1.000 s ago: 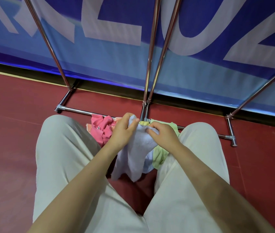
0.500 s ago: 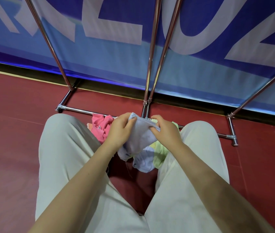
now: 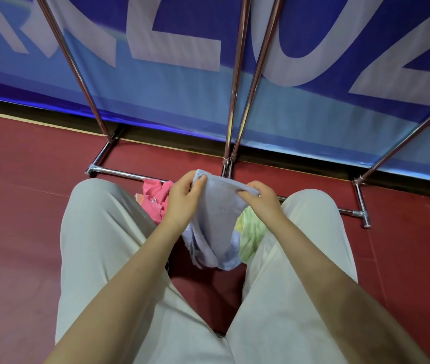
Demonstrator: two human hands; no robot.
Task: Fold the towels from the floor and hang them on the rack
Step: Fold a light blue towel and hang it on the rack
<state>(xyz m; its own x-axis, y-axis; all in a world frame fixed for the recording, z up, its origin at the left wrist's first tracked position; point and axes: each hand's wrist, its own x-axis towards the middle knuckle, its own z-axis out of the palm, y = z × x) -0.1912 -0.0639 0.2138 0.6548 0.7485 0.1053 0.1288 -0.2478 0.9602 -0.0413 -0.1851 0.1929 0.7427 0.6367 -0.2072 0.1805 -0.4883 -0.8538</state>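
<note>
A pale blue towel (image 3: pixel 215 227) hangs between my knees, held up by its top edge. My left hand (image 3: pixel 182 203) pinches the towel's left corner and my right hand (image 3: pixel 258 199) pinches the right corner, with the edge stretched between them. Under it on the red floor lie a pink towel (image 3: pixel 156 197) to the left and a light green towel (image 3: pixel 250 232) to the right, both partly hidden. The chrome rack (image 3: pixel 237 82) stands just beyond, its uprights rising out of view.
The rack's base bar (image 3: pixel 119 172) runs along the floor in front of my knees, ending in a foot (image 3: pixel 363 216) at the right. A blue banner (image 3: pixel 182 88) with large white letters stands behind the rack. Red floor (image 3: pixel 19 232) extends to both sides.
My hands have moved apart along the blue towel's top edge, spreading it wider. The bunched cloth now hangs lower and flatter between my knees.
</note>
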